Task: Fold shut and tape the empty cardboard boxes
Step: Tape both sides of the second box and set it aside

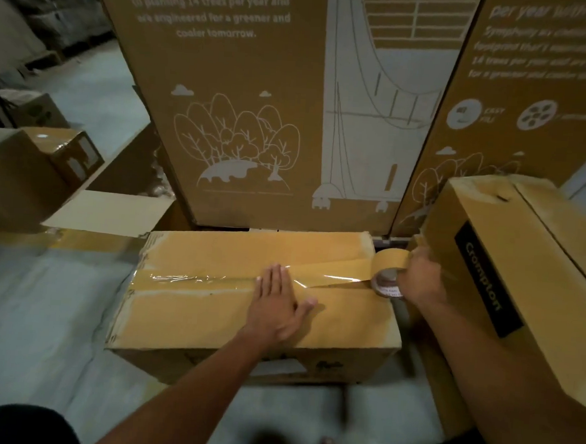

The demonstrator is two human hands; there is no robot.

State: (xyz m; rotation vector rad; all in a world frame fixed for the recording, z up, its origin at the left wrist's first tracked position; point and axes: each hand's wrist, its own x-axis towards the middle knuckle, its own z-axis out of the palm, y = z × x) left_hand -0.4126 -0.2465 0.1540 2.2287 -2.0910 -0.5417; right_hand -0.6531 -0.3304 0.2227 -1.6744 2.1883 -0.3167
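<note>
- Cardboard box (245,308) lies on the floor, flaps folded shut; judged empty, light and liable to slide.
- Left hand (280,300) presses flat, fingers straight, on the tape strip (195,279) along the seam.
- Right hand (421,281) grips the tape roll (386,272) at the box's right edge.
- Tape judged thin and sticky: keep it taut, hold by the roll.

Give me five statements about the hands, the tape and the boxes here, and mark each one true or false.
1. The left hand lies flat on the box. True.
2. The right hand holds scissors. False: it grips the tape roll.
3. Tape already runs along the box's top seam. True.
4. The box's top flaps stand open. False: they are folded shut.
5. The box marked Crompton stands left of the taped one. False: right.
</note>
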